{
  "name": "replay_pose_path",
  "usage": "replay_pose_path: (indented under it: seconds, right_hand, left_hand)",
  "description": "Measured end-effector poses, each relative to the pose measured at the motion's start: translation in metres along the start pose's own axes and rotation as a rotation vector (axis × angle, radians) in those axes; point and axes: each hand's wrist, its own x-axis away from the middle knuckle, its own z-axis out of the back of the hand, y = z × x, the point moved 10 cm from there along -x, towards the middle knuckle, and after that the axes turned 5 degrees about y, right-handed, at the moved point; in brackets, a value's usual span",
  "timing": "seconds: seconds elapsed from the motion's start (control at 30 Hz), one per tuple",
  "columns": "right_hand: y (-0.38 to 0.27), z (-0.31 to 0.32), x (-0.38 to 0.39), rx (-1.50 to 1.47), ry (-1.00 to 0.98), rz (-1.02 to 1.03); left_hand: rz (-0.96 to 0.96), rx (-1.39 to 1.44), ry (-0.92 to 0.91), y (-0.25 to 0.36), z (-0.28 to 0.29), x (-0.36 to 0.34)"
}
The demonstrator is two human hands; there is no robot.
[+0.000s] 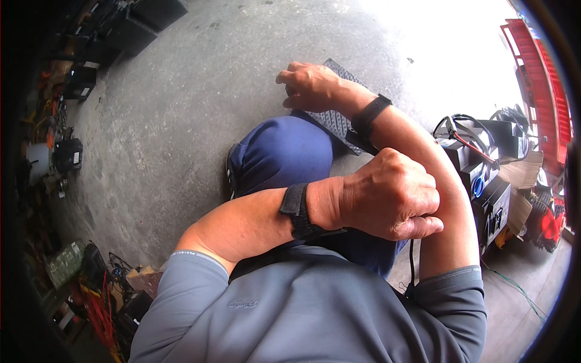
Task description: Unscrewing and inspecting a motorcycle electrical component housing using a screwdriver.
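My left hand [390, 193] reaches across in front of me, over my right forearm, its fingers curled closed; whatever it may hold is hidden. A black cord [411, 266] hangs below it. My right hand [308, 85] is farther forward, beyond my blue-clad knee [281, 148], fingers bent round a small dark thing that I cannot make out. Beneath that hand lies a black textured slab or mat [333, 127] on the floor, partly hidden by my hand and knee. Both wrists wear black straps.
Concrete floor [169, 103] surrounds me. At right are black battery-like units [490, 206] with cables, cardboard [520, 169], a red-and-black machine [544, 221] and red metal panels [538, 85]. Black boxes [78, 83] line the left side; red cables and clutter [97, 308] lie lower left.
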Motion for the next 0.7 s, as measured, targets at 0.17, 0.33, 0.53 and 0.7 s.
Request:
replay_pose_path:
  seconds: [0.17,0.33,0.53,0.7]
  right_hand:
    - [-0.001,0.018,-0.003,0.009,0.071,-0.079]
    - [0.029,0.030,0.004,-0.463,0.085,-0.278]
    - [0.048,0.044,0.018,-0.659,0.213,-0.322]
    - [0.046,0.037,0.014,-0.370,0.096,-0.396]
  left_hand:
    - [0.005,-0.010,-0.015,-0.001,-0.001,0.001]
    - [0.032,-0.032,-0.066,-0.003,-0.005,0.004]
    - [0.037,-0.044,-0.051,-0.002,-0.005,0.003]
    - [0.039,-0.045,-0.071,-0.003,-0.007,0.004]
